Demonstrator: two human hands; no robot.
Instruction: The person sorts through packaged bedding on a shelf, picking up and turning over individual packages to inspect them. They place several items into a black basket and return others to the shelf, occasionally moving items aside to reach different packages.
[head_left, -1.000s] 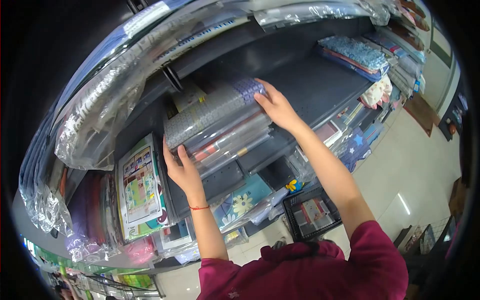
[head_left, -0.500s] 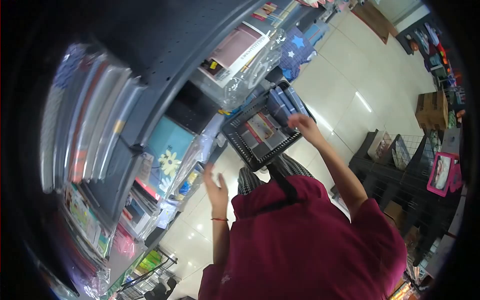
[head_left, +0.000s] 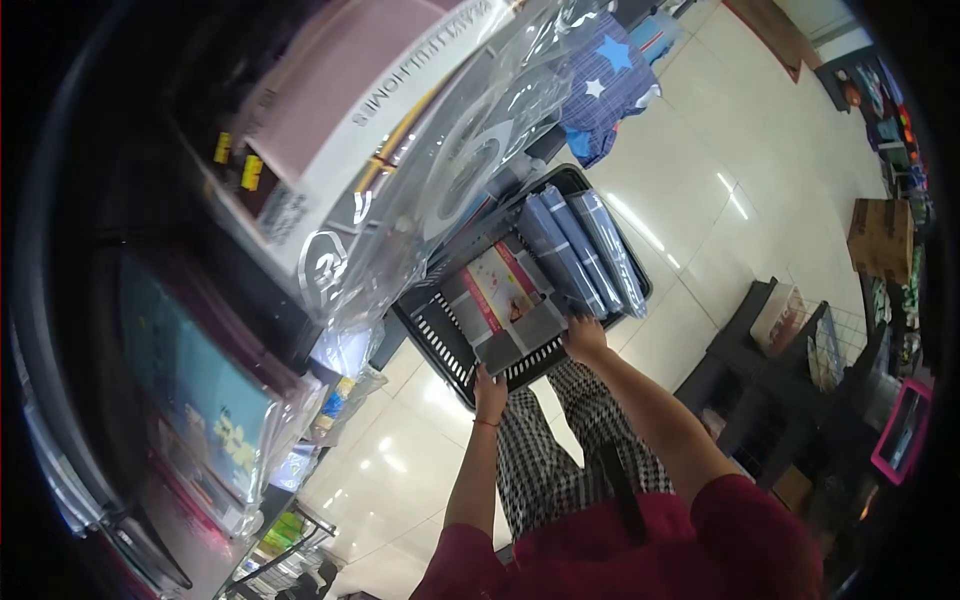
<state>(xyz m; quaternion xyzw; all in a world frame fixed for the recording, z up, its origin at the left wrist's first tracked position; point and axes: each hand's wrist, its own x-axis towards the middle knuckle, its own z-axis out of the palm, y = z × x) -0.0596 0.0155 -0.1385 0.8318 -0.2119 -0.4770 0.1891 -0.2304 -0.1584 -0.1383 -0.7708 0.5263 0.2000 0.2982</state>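
Basket (head_left: pixel 440 350): I've got it by the near edge, left grip (head_left: pixel 490 392) by the corner, right grip (head_left: pixel 586 340) further along, blue packs (head_left: pixel 588 250) lining the right edge.

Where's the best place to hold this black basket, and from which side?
Probably by the near rim of the black basket, from your side, left hand and right hand spaced along it: that edge faces your body, while plastic-wrapped goods crowd the opposite side.
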